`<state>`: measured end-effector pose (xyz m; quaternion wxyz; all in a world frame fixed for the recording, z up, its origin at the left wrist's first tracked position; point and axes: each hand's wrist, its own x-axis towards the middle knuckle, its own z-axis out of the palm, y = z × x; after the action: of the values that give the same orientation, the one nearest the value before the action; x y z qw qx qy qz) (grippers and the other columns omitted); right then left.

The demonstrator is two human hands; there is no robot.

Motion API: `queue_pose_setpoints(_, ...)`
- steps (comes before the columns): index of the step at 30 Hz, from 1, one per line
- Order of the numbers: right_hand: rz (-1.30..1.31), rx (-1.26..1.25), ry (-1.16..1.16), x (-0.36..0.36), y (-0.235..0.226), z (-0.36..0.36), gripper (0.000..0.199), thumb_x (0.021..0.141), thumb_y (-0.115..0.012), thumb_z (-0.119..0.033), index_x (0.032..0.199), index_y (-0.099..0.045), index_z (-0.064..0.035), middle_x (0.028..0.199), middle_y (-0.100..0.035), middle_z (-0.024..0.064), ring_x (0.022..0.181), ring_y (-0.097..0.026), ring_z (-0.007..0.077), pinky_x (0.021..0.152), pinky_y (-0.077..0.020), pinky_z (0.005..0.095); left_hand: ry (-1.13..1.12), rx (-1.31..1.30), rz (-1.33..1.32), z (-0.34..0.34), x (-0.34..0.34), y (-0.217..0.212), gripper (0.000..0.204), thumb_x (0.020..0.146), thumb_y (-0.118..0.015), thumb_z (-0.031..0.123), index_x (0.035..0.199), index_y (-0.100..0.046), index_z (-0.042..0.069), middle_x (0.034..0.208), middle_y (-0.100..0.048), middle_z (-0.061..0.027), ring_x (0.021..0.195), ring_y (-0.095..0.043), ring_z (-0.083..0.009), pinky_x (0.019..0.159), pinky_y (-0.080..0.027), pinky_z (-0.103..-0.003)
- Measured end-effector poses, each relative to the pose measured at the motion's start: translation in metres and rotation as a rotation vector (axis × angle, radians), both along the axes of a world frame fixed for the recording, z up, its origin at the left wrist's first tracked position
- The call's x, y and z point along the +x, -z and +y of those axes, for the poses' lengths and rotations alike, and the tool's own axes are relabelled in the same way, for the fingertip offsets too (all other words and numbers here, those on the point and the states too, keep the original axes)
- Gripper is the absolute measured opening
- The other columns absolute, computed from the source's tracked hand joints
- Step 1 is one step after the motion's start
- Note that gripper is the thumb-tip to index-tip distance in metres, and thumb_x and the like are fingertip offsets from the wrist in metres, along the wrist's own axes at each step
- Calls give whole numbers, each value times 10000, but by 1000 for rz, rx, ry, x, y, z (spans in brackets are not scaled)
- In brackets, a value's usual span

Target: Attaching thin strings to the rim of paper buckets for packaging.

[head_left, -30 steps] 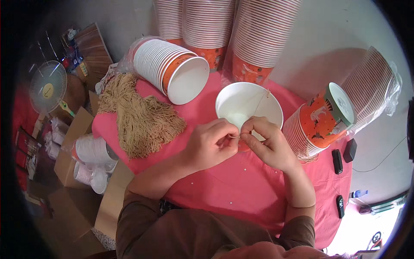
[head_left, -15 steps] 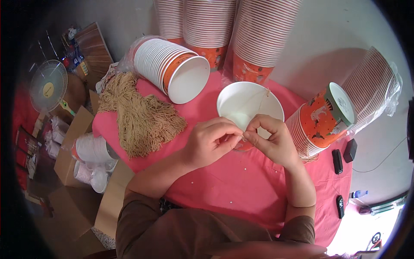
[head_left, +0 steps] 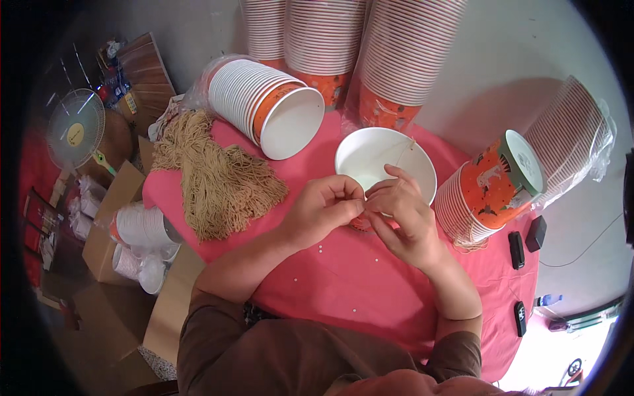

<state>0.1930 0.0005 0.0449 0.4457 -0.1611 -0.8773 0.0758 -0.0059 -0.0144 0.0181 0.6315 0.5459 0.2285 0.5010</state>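
Note:
A white-lined paper bucket (head_left: 356,153) stands upright in front of me, its orange outside just showing below my fingers. A thin string (head_left: 413,142) is fixed at its far right rim and runs down across the opening towards my hands. At the near rim, my left hand (head_left: 323,210) is closed, thumb and forefinger pinched on what looks like the string's fine end. My right hand (head_left: 406,221) meets those fingertips, its thumb and forefinger pinched at the same spot and its other fingers raised. The string between the fingertips is barely visible.
Left lies a bundle of tan strings (head_left: 228,188) beside a tipped bucket stack (head_left: 290,124). Tall wrapped stacks (head_left: 409,53) stand behind. An upside-down orange bucket stack (head_left: 489,188) is at right, near black objects (head_left: 516,249). Small white beads (head_left: 354,310) dot the pink cloth (head_left: 317,284).
My right hand has turned and lifted its outer fingers. Both hands' fingertips have shifted slightly left and stay together at the near rim. The bucket keeps its place.

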Motion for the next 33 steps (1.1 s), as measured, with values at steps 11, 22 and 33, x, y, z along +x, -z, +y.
queue_pose_setpoints(11,50,-109,-3,4,-1,-1,234,753,-722,66,960,-642,-8,848,-660,110,771,-665,258,733,-557,357,157,-282,-140,5,-2,3,126,941,-614,135,987,-634,19,735,-535,30,556,-360,-9,484,-267,-165)
queue_pose_setpoints(22,90,-231,10,6,-3,-4,172,792,-699,57,943,-637,2,811,-652,116,672,-656,246,548,-510,328,-69,56,27,-2,4,4,121,916,-646,19,1033,-650,-10,884,-661,-13,732,-571,-30,622,-460,-183)
queue_pose_setpoints(33,-202,163,317,11,-1,0,193,728,-731,-103,873,-609,-67,698,-596,64,549,-608,248,489,-469,376,-282,274,222,-1,4,4,63,908,-630,-15,970,-624,-9,846,-626,19,731,-548,-9,629,-435,-165)
